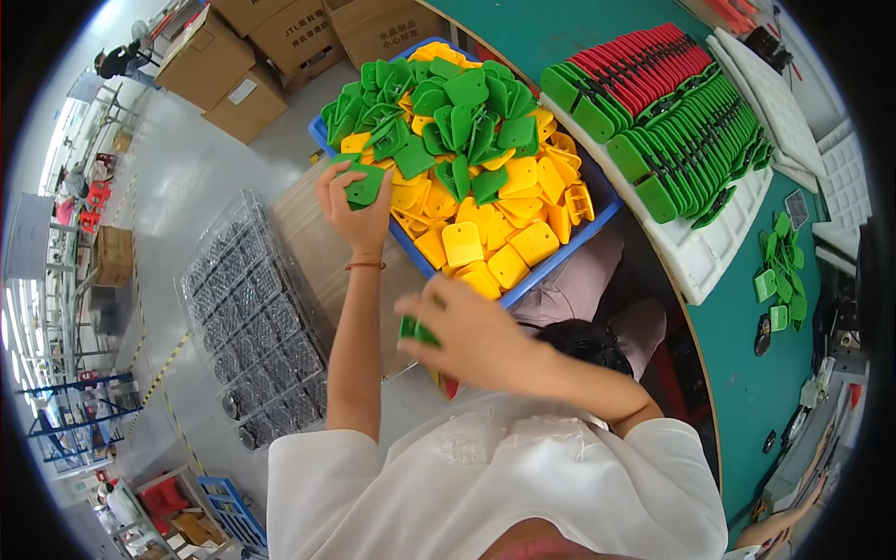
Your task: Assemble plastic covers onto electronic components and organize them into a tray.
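Observation:
My left hand [357, 213] is closed on a green plastic piece [367, 187], a flat plate with rounded corners, at the left rim of a blue bin [553, 266]. Green pieces [464, 89] are heaped over yellow pieces [462, 245] of similar shape in that bin. Nearer my chest, my right hand [459, 327] is slightly blurred, its fingers curled round another green plastic piece [417, 330]. Part of that piece is hidden behind the fingers.
Red pieces [644, 70] and more green pieces [691, 149] stand in rows on a white foam tray [695, 275] on the green table [723, 359]. Loose green pieces [782, 271] lie farther right. Clear plastic trays [266, 317] are stacked at left; cardboard boxes [219, 70] stand behind.

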A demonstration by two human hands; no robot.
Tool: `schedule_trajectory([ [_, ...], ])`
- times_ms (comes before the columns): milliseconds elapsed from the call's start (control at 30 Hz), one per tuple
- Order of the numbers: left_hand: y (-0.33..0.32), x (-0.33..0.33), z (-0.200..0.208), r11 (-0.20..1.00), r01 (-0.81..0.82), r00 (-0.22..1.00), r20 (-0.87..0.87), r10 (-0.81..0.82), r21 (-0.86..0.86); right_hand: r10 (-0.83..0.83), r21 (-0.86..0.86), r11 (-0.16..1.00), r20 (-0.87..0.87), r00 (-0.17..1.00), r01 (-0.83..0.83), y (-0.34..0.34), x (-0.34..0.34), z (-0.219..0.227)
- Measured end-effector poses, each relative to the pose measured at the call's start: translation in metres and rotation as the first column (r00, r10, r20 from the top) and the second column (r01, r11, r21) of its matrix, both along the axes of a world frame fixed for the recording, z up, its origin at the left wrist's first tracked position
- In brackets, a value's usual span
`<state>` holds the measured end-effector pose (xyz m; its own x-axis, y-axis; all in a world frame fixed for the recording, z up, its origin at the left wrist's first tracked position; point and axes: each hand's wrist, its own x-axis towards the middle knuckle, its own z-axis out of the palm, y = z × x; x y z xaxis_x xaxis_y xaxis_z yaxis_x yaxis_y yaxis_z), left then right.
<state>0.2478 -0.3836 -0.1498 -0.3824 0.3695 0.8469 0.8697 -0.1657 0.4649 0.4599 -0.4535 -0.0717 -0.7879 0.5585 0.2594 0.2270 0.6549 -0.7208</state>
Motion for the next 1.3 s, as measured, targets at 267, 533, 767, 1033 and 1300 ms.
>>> schedule_trajectory([
  [267, 0.005, 0.008, -0.022, 0.972, -0.057, 0.873, 0.484, -0.062, 0.227, -0.141, -0.776, 0.624, -0.224, 0.964, -0.089, 0.094, -0.058, -0.037],
  [533, -0.015, -0.015, -0.029, 0.827, -0.062, 0.248, 0.811, -0.53, 0.559, 0.187, -0.774, 0.584, -0.165, 0.968, -0.245, 0.105, -0.128, -0.036],
  [767, -0.03, -0.002, -0.019, 0.816, 0.076, 0.105, 0.81, -0.578, 0.573, 0.233, -0.547, 0.764, -0.261, 0.937, -0.342, 0.1, -0.128, -0.05],
  [1033, -0.022, 0.104, 0.112, 0.724, 0.559, 0.402, 0.632, -0.662, 0.403, 0.138, -0.223, 0.922, -0.572, 0.809, -0.316, 0.086, -0.009, 0.053],
  [1300, 0.058, 0.389, 0.144, 0.218, 0.924, -0.117, 0.777, -0.618, 0.313, -0.691, -0.669, 0.692, -0.504, 0.518, 0.272, 0.086, 0.275, 0.061],
])
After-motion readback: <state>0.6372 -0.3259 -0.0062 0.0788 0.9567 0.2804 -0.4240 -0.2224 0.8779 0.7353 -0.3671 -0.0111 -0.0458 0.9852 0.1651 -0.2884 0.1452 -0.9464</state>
